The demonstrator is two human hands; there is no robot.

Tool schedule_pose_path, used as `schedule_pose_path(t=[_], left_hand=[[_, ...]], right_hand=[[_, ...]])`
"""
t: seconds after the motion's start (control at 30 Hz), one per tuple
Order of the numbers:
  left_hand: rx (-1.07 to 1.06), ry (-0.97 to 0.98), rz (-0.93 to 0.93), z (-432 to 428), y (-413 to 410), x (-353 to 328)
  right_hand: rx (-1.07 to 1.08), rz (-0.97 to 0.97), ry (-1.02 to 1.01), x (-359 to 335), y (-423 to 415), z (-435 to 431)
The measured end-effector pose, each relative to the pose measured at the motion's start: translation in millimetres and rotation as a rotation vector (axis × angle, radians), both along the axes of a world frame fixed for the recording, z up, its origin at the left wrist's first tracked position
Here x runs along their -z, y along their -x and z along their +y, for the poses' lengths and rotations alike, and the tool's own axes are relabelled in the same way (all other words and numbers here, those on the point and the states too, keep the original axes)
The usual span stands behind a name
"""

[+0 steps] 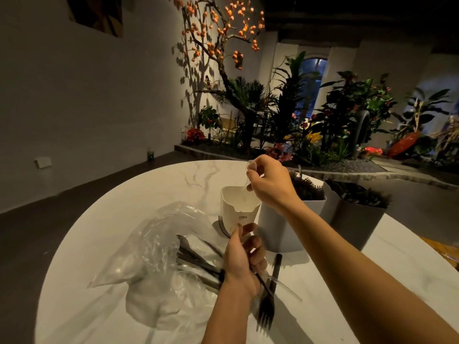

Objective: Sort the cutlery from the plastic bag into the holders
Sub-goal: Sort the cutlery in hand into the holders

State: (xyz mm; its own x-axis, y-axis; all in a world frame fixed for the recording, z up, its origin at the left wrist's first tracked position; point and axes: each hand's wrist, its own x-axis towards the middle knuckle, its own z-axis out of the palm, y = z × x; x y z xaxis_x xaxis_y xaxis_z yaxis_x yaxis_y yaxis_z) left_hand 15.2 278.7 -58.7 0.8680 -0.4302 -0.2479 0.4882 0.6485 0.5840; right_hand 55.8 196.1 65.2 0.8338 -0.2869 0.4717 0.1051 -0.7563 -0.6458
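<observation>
My right hand (269,183) pinches a clear plastic utensil (249,175) upright over the mouth of the white holder (238,209). My left hand (244,259) grips a bundle of cutlery: a black fork (266,307) points tines toward me and a clear piece (285,286) sticks out to the right. The crumpled clear plastic bag (151,259) lies left of that hand with several black pieces (196,256) spilling from it. Two grey holders (280,227) (352,219) stand to the right, both filled with dark cutlery.
A round white marble table (154,189) carries everything. One black utensil (277,265) lies loose near the grey holder. A black fork (221,225) leans behind the white holder. Plants and a planter bed stand beyond the far edge; an orange object (444,252) sits at the right.
</observation>
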Motion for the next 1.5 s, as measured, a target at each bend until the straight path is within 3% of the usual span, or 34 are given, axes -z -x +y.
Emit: schedule_pose_path(t=[0.33, 0.47, 0.7, 0.83, 0.97, 1.13, 1.27, 1.33, 1.4, 1.5], left_hand=[[0.014, 0.0, 0.037, -2, -5, 2], [0.023, 0.004, 0.031, 0, -4, -2], [0.03, 0.132, 0.0, 3, 0, -5], [0.085, 0.125, -0.073, 5, 6, -6], [0.115, 0.087, -0.101, 2, 11, -5], [0.108, 0.168, -0.061, 2, 9, -2], [0.017, 0.113, -0.031, 3, 3, 0], [-0.01, 0.081, -0.025, 3, 2, -2], [-0.025, 0.076, -0.016, 2, 3, -3], [-0.06, 0.089, 0.024, 3, 1, -4]], right_hand=[[0.069, 0.41, 0.39, 42, -38, -3], [0.024, 0.458, 0.514, 42, -35, 1], [-0.084, 0.186, 0.364, 18, 7, 9], [-0.195, 0.499, 0.286, 15, 35, 7], [-0.183, 0.588, 0.348, 22, 44, -2], [-0.133, 0.43, 0.286, 12, 46, -10], [0.008, 0.019, 0.118, 0, 29, -15], [0.057, -0.117, 0.127, 0, 17, -13], [0.097, -0.139, 0.238, 5, 8, -10], [0.106, 0.017, 0.358, 21, -3, -6]])
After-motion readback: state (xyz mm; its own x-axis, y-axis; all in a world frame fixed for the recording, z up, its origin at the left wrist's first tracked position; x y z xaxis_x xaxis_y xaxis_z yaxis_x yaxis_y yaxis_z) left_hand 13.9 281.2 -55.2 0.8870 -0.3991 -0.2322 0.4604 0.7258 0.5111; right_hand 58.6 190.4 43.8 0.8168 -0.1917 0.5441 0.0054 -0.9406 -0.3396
